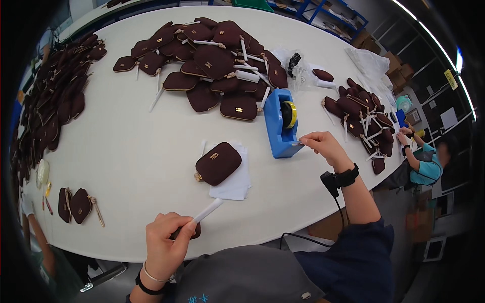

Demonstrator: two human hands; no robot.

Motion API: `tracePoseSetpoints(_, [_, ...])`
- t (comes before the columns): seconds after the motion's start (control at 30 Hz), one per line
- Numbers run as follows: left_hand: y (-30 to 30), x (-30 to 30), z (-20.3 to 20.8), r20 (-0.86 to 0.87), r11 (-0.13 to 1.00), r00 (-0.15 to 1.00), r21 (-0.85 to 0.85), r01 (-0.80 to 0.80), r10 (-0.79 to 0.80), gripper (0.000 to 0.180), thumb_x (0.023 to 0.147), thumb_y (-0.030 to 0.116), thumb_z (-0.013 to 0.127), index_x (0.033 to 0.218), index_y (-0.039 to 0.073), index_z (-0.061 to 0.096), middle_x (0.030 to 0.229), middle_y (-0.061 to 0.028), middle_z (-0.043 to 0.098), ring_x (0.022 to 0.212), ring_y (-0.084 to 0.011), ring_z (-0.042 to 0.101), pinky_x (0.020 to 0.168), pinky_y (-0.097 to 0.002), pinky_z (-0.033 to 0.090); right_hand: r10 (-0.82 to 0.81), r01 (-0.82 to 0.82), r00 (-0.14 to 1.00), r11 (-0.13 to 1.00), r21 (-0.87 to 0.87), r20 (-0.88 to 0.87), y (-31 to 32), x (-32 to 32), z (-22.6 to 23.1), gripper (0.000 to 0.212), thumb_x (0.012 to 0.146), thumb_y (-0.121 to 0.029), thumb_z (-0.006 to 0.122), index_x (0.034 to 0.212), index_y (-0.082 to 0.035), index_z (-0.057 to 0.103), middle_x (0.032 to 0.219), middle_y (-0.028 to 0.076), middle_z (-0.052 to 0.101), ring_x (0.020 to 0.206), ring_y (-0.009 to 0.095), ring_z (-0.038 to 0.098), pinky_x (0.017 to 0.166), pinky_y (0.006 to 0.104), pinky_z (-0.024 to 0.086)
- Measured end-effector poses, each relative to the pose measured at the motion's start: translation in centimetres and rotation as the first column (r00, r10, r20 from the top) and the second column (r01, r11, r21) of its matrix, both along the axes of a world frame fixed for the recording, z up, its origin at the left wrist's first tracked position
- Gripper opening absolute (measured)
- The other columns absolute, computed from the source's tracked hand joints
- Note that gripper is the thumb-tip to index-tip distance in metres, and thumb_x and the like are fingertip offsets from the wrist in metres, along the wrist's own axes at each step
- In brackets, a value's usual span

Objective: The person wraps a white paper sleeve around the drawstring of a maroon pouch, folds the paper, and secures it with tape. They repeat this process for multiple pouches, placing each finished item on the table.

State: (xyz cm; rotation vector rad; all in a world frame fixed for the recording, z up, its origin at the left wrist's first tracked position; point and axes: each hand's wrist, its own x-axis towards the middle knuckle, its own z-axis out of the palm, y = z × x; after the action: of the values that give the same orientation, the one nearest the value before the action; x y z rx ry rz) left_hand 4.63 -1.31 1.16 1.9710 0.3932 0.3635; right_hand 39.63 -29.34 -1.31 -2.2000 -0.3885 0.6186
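Observation:
Near the front edge of the table my left hand (171,236) is closed round a white paper-wrapped strap (208,209), its free end pointing up and right. Part of a dark maroon pouch (196,231) shows behind those fingers; most of it is hidden. At the front of a blue tape dispenser (275,126) my right hand (323,145) pinches the end of the tape (297,144) by the cutting edge. A yellow-cored roll (289,115) sits in the dispenser. Between my hands, a maroon zip pouch (218,164) with gold lettering lies partly over white paper sheets (233,186).
A heap of maroon pouches (212,60) with white-wrapped straps covers the far middle of the table (151,166). More pouches pile up at left (50,111) and right (361,111). Two pouches (80,206) lie near left. Co-workers stand at right (424,164) and lower left (55,267).

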Motion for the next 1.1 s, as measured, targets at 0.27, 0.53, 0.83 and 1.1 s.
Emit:
tracePoseSetpoints(0.27, [0.2,-0.9,-0.6,0.01,0.999,0.999,0.009,-0.04,0.04,0.009,0.086,0.008,0.068,0.08,0.001,0.069,0.065,-0.0037,0.064,0.059,-0.0137,0.052,0.065,-0.0291,0.038,-0.06,0.073,0.986,0.994,0.084,-0.154,0.5,1.3,-1.1,0.013,0.087,-0.015,0.07,0.088,-0.002,0.069,0.074,-0.002,0.061,0.06,0.005,0.045,0.053,0.0194,0.037])
tracePoseSetpoints(0.53, [0.3,-0.6,-0.8,0.011,1.0,1.0,-0.026,-0.017,0.017,0.01,0.086,0.009,0.068,0.08,0.001,0.068,0.065,-0.0033,0.063,0.059,-0.0142,0.052,0.066,-0.0291,0.038,-0.221,0.3,0.901,0.939,0.167,-0.373,-0.5,-1.2,-0.4,0.016,0.088,-0.013,0.07,0.078,-0.005,0.061,0.064,-0.005,0.044,0.055,0.005,0.036,0.047,0.0219,0.029])
tracePoseSetpoints(0.83, [0.3,0.0,-1.1,0.004,0.999,1.0,-0.044,-0.01,0.01,0.008,0.085,0.007,0.067,0.08,0.001,0.067,0.066,-0.0042,0.063,0.06,-0.0147,0.052,0.065,-0.0292,0.039,-0.254,0.459,0.717,0.873,0.165,-0.65,-0.1,-3.8,-3.0,0.012,0.09,-0.009,0.067,0.083,-0.001,0.06,0.067,-0.005,0.043,0.059,0.006,0.037,0.051,0.023,0.033])
tracePoseSetpoints(1.1, [0.4,1.3,-1.1,-0.025,0.994,0.995,0.036,0.102,-0.101,0.006,0.085,0.005,0.067,0.082,0.0,0.069,0.064,-0.0038,0.061,0.057,-0.0132,0.048,0.058,-0.0295,0.038,0.398,-0.111,0.847,0.78,0.616,-0.351,7.6,-13.8,2.0,0.015,0.093,-0.011,0.062,0.096,0.001,0.07,0.101,0.01,0.062,0.092,0.015,0.056,0.083,0.0287,0.045])
